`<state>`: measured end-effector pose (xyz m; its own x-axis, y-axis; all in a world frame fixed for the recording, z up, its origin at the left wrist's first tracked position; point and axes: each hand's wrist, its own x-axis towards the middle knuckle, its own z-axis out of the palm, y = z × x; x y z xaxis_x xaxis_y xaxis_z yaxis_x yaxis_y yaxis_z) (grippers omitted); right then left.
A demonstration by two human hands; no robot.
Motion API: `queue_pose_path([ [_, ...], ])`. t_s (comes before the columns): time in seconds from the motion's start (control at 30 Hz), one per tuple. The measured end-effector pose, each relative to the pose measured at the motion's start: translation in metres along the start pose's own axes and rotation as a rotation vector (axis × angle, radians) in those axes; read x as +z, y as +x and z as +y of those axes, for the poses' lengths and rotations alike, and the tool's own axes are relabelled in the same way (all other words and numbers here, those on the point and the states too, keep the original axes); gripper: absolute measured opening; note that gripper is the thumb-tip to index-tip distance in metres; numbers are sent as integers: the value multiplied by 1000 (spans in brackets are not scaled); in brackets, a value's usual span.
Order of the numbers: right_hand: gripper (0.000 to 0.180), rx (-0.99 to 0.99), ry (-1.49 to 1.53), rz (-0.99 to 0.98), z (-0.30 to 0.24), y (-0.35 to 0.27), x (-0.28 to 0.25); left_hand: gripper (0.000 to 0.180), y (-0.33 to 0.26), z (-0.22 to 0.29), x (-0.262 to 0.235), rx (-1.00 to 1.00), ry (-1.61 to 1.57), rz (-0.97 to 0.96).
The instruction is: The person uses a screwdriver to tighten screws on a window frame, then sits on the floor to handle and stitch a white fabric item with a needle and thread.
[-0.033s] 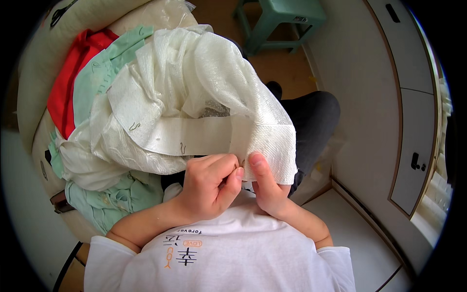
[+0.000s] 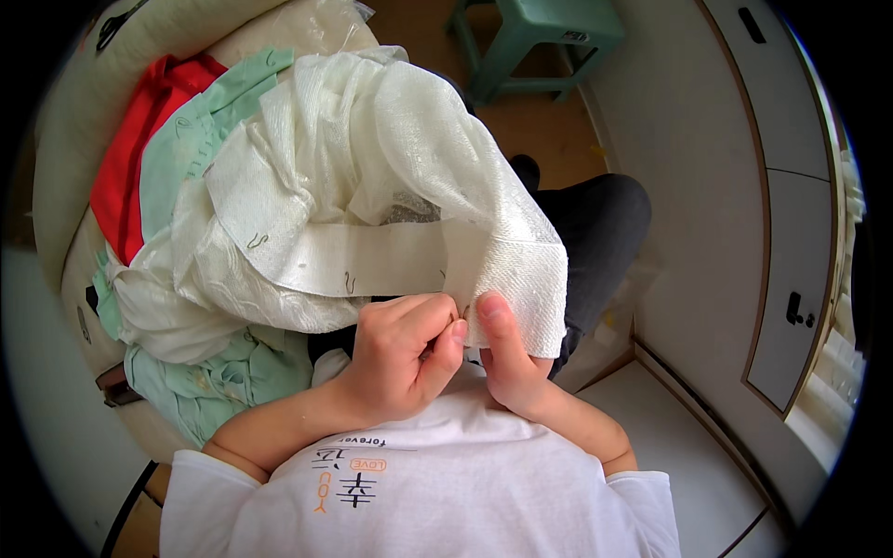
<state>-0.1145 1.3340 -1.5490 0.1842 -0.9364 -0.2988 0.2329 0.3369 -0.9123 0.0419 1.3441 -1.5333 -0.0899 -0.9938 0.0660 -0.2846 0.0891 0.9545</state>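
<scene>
A white sheer curtain (image 2: 419, 130) lies bunched across my lap, its stiff heading band (image 2: 391, 246) facing me. Thin metal curtain hooks sit along this band, among them one hook (image 2: 350, 282) near the middle and another hook (image 2: 258, 242) farther left. My left hand (image 2: 395, 353) is closed in a pinch on a small metal curtain hook (image 2: 465, 312) at the band's lower edge. On the right, my right hand (image 2: 510, 358) grips the curtain's corner, thumb on top and fingers hidden underneath. Both hands nearly touch.
Mint-green cloth (image 2: 195, 144) with hooks and red fabric (image 2: 139, 158) lie at the left on a cream padded seat. Black scissors (image 2: 116, 28) rest at the far left. A green plastic stool (image 2: 539, 46) stands ahead. White cabinet doors (image 2: 791, 242) line the right.
The curtain's corner by my right hand has shifted very slightly, and a thin dark mark now shows on the band just above my left hand. Both hands keep their grip.
</scene>
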Motion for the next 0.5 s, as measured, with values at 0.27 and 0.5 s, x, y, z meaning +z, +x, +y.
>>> queue_pose_path([
  [0.27,27,168,-189,-204,4,-9,-10,26,1,0,4,-23,-10,117],
  [0.5,41,91,-31,-278,-10,-4,-3,34,10,-7,-1,-83,-407,273],
])
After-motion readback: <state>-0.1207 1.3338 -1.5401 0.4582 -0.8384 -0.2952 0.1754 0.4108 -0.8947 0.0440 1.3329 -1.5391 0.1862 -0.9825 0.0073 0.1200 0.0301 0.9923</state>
